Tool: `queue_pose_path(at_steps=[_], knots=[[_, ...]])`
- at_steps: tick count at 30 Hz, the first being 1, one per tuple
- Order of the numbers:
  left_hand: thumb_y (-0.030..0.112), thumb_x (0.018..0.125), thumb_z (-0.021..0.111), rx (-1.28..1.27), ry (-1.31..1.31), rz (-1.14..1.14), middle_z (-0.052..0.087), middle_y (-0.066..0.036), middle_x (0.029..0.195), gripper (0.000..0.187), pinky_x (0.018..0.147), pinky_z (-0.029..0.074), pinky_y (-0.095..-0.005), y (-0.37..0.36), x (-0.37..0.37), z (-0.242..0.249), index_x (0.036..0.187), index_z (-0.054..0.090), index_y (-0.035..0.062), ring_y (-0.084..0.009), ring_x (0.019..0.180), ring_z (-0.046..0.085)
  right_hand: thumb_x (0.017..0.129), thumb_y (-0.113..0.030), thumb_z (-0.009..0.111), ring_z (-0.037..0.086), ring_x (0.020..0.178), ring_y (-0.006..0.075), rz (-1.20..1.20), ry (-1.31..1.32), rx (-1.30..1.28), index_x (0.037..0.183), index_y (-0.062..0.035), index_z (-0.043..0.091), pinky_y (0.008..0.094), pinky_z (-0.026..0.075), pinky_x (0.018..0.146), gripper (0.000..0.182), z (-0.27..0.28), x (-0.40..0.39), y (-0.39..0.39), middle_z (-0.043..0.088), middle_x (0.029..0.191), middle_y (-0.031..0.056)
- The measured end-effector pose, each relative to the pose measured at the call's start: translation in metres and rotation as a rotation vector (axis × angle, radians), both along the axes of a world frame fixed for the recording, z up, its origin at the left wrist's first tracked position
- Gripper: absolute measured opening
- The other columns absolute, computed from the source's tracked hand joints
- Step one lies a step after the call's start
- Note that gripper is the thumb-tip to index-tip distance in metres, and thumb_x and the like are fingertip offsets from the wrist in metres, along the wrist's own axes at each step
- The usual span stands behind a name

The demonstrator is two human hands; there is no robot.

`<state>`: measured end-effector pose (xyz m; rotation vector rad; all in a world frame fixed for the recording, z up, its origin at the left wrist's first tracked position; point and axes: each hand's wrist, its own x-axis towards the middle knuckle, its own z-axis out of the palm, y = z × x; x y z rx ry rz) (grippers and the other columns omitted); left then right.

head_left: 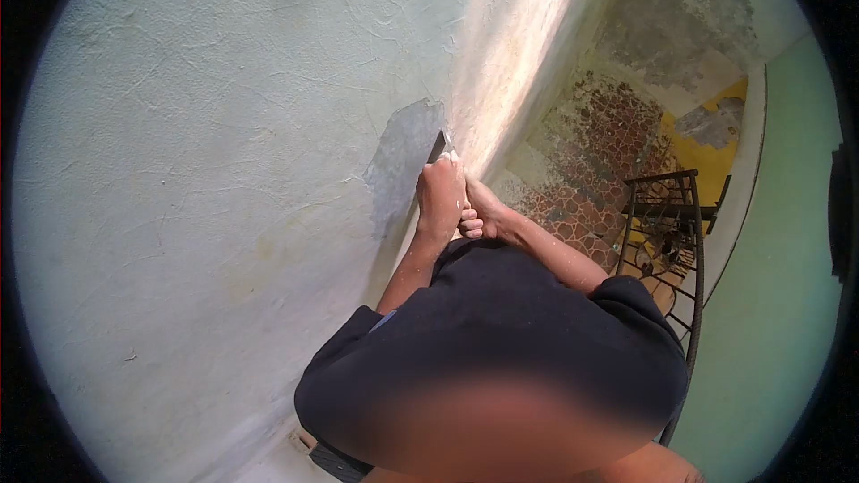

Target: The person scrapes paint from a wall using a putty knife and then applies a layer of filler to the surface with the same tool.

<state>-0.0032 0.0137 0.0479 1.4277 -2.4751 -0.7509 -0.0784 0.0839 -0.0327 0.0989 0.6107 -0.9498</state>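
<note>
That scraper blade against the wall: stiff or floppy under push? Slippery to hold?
The scraper blade looks thin, flat and dark, probably metal, so likely stiff with slight flex. Both hands, left hand and right hand, wrap its hidden handle, suggesting firm pressure is needed. Probably light.

run-down room in a house under repair, pale green plastered wall [206, 125] scraped bare in a grey patch [401, 161], worn patterned floor tiles [599, 152], black metal chair [667, 233] parked by the wall
</note>
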Motion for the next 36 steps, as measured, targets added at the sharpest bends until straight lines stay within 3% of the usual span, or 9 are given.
queue_pose_path(at_steps=[8, 12, 15, 18, 21, 28, 31, 36], knots=[[0.02, 0.106, 0.052, 0.085, 0.075, 0.01, 0.066, -0.032, 0.078, 0.038, 0.063, 0.053, -0.0501, -0.003, -0.014, -0.003, 0.085, 0.065, -0.0086, -0.0481, 0.075, 0.068, 0.096, -0.086, 0.026, 0.022, 0.03, 0.0096, -0.039, -0.002, -0.032, 0.055, -0.0229, 0.029, 0.0267, 0.018, 0.028, 0.075, 0.001, -0.009, -0.003, 0.03, 0.042, -0.0068], [0.021, 0.108, 0.05, -0.004, 0.159, 0.046, 0.065, -0.033, 0.076, 0.041, 0.061, 0.054, -0.0513, 0.003, -0.022, -0.019, 0.086, 0.065, -0.0096, -0.0497, 0.074, 0.068, 0.097, -0.083, 0.026, 0.023, 0.029, 0.0102, -0.052, 0.046, 0.0, 0.054, -0.0228, 0.032, 0.027, 0.019, 0.027, 0.074, -0.018, -0.01, -0.002, 0.03, 0.041, -0.0067], [0.023, 0.108, 0.047, -0.066, 0.174, 0.067, 0.065, -0.034, 0.077, 0.045, 0.062, 0.053, -0.0544, -0.002, -0.027, -0.043, 0.084, 0.065, -0.0101, -0.0504, 0.076, 0.068, 0.102, -0.075, 0.032, 0.025, 0.027, 0.0099, -0.217, 0.007, -0.071, 0.056, -0.0192, 0.041, 0.0251, 0.018, 0.025, 0.073, -0.024, -0.008, -0.004, 0.033, 0.041, -0.0058], [0.022, 0.108, 0.048, -0.101, 0.194, 0.053, 0.066, -0.034, 0.079, 0.043, 0.063, 0.054, -0.0544, 0.002, -0.022, -0.044, 0.086, 0.067, -0.0089, -0.0504, 0.077, 0.068, 0.105, -0.069, 0.033, 0.026, 0.029, 0.01, -0.343, 0.122, -0.153, 0.068, -0.0151, 0.051, 0.0251, 0.019, 0.026, 0.068, -0.019, 0.005, -0.005, 0.038, 0.045, -0.0049], [0.021, 0.105, 0.054, -0.149, 0.164, -0.001, 0.067, -0.033, 0.084, 0.036, 0.066, 0.056, -0.0522, 0.004, -0.009, -0.037, 0.09, 0.07, -0.0071, -0.0495, 0.08, 0.069, 0.105, -0.071, 0.028, 0.025, 0.029, 0.01, -0.384, 0.251, -0.074, 0.063, -0.0202, 0.045, 0.0266, 0.017, 0.028, 0.068, 0.0, 0.024, -0.002, 0.033, 0.043, -0.0072], [0.022, 0.105, 0.056, -0.122, 0.201, 0.091, 0.067, -0.032, 0.083, 0.036, 0.067, 0.054, -0.0528, 0.017, 0.011, -0.026, 0.089, 0.069, -0.0072, -0.0495, 0.081, 0.068, 0.098, -0.081, 0.032, 0.025, 0.029, 0.0095, -0.214, 0.154, -0.131, 0.057, -0.0214, 0.038, 0.0266, 0.018, 0.027, 0.073, -0.014, 0.028, 0.002, 0.031, 0.042, -0.0078], [0.023, 0.105, 0.055, -0.173, 0.214, 0.103, 0.066, -0.032, 0.082, 0.037, 0.067, 0.053, -0.0523, 0.012, 0.01, -0.024, 0.088, 0.068, -0.0069, -0.0502, 0.08, 0.067, 0.104, -0.071, 0.032, 0.026, 0.028, 0.0088, -0.202, 0.14, -0.135, 0.062, -0.0181, 0.046, 0.0246, 0.016, 0.026, 0.069, -0.001, 0.023, -0.002, 0.033, 0.043, -0.006], [0.026, 0.105, 0.054, -0.093, 0.199, 0.098, 0.065, -0.033, 0.083, 0.039, 0.067, 0.053, -0.0523, 0.008, 0.002, -0.013, 0.089, 0.068, -0.007, -0.0503, 0.08, 0.067, 0.104, -0.072, 0.032, 0.026, 0.028, 0.0082, -0.193, 0.036, -0.162, 0.062, -0.0184, 0.046, 0.0245, 0.017, 0.026, 0.07, -0.001, 0.016, -0.007, 0.034, 0.042, -0.0063]])
